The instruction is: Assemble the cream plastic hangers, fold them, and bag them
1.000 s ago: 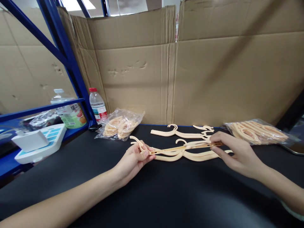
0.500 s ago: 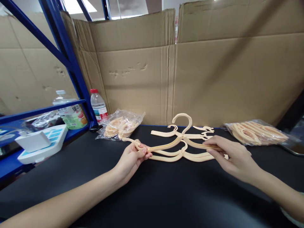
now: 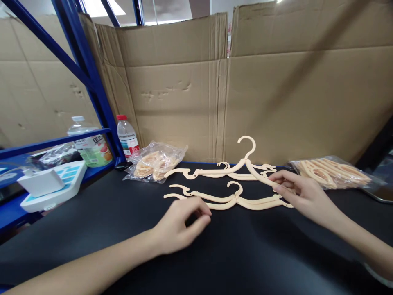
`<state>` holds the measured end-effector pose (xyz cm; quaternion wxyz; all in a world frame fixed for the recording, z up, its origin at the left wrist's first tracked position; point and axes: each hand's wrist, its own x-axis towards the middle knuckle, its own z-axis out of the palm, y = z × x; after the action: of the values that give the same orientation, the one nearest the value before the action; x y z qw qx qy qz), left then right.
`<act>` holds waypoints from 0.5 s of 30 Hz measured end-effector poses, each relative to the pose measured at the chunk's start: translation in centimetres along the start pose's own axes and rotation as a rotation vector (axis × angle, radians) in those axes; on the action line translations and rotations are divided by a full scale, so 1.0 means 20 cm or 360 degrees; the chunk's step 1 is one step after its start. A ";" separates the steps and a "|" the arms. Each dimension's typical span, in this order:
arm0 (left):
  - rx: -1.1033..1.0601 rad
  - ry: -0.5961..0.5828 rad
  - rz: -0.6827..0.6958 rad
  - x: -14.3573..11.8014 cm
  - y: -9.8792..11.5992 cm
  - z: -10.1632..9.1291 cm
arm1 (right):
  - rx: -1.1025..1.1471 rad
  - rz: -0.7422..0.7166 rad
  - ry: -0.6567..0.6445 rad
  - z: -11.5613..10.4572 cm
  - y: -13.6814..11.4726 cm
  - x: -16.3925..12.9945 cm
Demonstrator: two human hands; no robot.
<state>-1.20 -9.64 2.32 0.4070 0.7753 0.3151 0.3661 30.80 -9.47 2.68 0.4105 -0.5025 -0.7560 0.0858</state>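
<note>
Holding one cream hanger (image 3: 233, 169) raised by its right arm in the pinching right hand (image 3: 302, 196), left hand (image 3: 181, 225) loosely curled and empty on the black surface (image 3: 92, 213), just short of two hangers (image 3: 227, 198) lying flat, bagged ones (image 3: 333, 171) unopened.

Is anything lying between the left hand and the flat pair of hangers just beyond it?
Nothing visible. The left hand rests on bare black tabletop, its fingertips just short of the flat hangers. The raised hanger in the right hand sits farther back.
</note>
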 end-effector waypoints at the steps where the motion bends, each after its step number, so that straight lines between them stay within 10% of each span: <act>1: 0.0154 -0.0144 0.0172 -0.02 0.02 0.01 | 0.0036 0.0013 -0.0054 -0.01 0.00 0.00; 6: 0.0549 -0.0346 0.0663 -0.06 0.07 0.02 | 0.0090 0.0149 -0.0484 -0.03 -0.01 0.00; 15: 0.1263 -0.0584 0.0677 -0.05 0.01 0.01 | -0.0170 0.0080 -0.0922 -0.06 0.00 0.01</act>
<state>-1.47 -10.58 2.09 0.0449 0.9696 0.1879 0.1502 31.62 -9.71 3.54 0.1484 -0.4966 -0.8325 0.1958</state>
